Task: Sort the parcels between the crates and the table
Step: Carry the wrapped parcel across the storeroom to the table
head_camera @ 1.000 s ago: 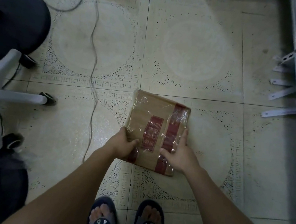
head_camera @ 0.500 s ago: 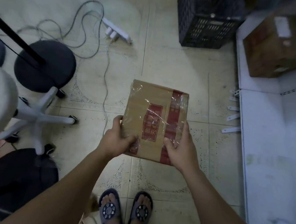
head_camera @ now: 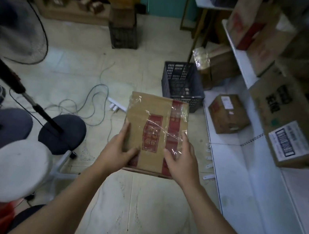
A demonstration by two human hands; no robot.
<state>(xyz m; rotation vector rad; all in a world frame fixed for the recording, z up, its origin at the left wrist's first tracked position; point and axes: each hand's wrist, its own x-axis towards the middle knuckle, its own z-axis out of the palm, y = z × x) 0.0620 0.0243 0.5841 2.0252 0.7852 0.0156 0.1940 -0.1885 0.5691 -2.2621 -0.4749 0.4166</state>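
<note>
Since the earlier frame the view has been tilting upward: the feet are dropping to the bottom edge, and the plastic crate [head_camera: 181, 85], the white counter [head_camera: 253, 184] and its cartons are coming fully into sight. The parcel [head_camera: 156, 132] is sitting in much the same two-handed hold as before.

The left hand [head_camera: 116, 151] is closing on the parcel's near-left corner, thumb on top and fingers wrapping the side. The right hand [head_camera: 180, 158] is lying flatter on the near-right, thumb over the red band; its fingers underneath are hidden. The parcel is hanging in the air over the tiled floor, in front of the person, with the crate just beyond it and the counter to its right.

Risks, in my judgement:
- The parcel is wrapped in clear glossy film, crinkled and loose at the far edge. The film is likely slick, and a flat right-hand hold may be letting it slide.
- Both hands are gripping the near end only, so the far end may be sagging or tipping forward.
- Cables [head_camera: 94, 103] and a power strip [head_camera: 115, 106] are trailing across the floor to the left, presenting a trip hazard.

Materials: the parcel is a flat rectangular brown cardboard box with red printed bands; the crate is dark, rigid, perforated plastic; the counter is smooth and white, carrying a small brown carton [head_camera: 228, 115].
</note>
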